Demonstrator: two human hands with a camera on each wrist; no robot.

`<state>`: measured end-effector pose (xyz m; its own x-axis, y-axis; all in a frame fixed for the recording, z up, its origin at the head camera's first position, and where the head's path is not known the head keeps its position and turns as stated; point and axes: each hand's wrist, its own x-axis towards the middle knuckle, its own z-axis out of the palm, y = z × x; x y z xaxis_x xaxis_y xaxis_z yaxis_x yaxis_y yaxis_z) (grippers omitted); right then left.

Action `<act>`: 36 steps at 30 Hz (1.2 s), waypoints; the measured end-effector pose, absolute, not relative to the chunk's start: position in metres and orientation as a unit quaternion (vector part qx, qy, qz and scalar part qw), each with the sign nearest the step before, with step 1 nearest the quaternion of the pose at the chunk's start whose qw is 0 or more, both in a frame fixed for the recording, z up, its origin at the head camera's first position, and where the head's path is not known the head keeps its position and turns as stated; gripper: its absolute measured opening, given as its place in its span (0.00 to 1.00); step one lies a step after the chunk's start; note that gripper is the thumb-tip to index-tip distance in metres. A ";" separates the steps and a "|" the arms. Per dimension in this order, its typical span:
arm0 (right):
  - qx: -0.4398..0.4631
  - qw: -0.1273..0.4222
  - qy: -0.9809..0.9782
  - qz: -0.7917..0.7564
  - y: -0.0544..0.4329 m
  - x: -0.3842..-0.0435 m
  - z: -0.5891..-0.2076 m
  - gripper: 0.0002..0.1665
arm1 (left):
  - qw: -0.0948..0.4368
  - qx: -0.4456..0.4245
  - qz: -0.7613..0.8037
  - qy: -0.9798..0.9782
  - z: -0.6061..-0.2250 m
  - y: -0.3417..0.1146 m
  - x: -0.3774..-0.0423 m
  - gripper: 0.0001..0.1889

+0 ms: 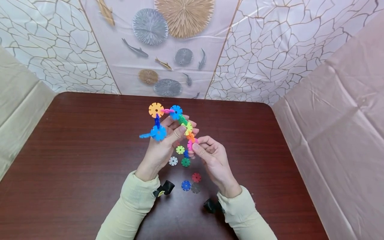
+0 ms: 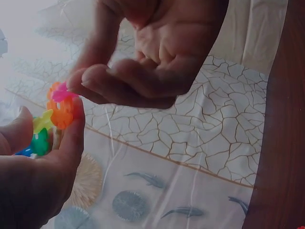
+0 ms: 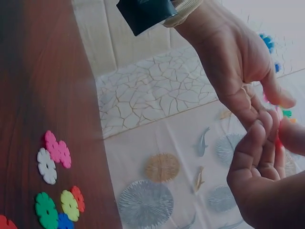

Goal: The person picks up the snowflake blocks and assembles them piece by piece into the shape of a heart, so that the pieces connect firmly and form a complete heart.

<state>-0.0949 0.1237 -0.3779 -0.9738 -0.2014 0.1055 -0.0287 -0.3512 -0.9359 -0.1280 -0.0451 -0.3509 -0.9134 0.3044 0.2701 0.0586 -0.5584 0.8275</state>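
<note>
So the chain of notched plastic discs point(image 1: 176, 112) is up in the air over the surface point(image 1: 75, 166), and both hands are on it near the same end. Call the right-hand pinch the centre of a clock, 12 pointing away from the person. The left hand point(image 1: 162, 146) grips at about 11:30, thumb pressed on a yellow-green disc point(image 1: 188, 128) with the other fingers spread out behind. The right hand point(image 1: 214, 160) pinches the pink disc point(image 1: 190, 145) at the end between thumb and fingers, rest loosely bent. Neither is wide open.

Only a small orange disc point(image 1: 190, 136) sits between the two holds, so my guess is the close grips are there to steady that bit. Everything else arches off unsupported round to a golden-orange disc point(image 1: 156, 110) between 10 and 11, then back to a light blue disc point(image 1: 159, 133) between 9 and 10. Joints look pretty stiff imo.

Loose ones lie on the surface: white disc point(image 1: 173, 161) between 7 and 8, green disc point(image 1: 185, 162) near 7, red disc point(image 1: 196, 177) around 6. Probably there because it's easy reach.
</note>
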 end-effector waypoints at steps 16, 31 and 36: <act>-0.197 0.167 0.897 -0.359 0.142 -0.093 -0.409 0.22 | 0.036 0.161 0.873 0.460 -0.351 -0.048 -0.128 0.15; -0.199 0.155 0.952 -0.172 0.148 -0.097 -0.438 0.14 | 0.008 0.112 0.874 0.473 -0.347 -0.048 -0.126 0.12; -0.198 0.139 0.949 -0.204 0.149 -0.098 -0.439 0.14 | 0.013 0.111 0.881 0.459 -0.347 -0.049 -0.126 0.09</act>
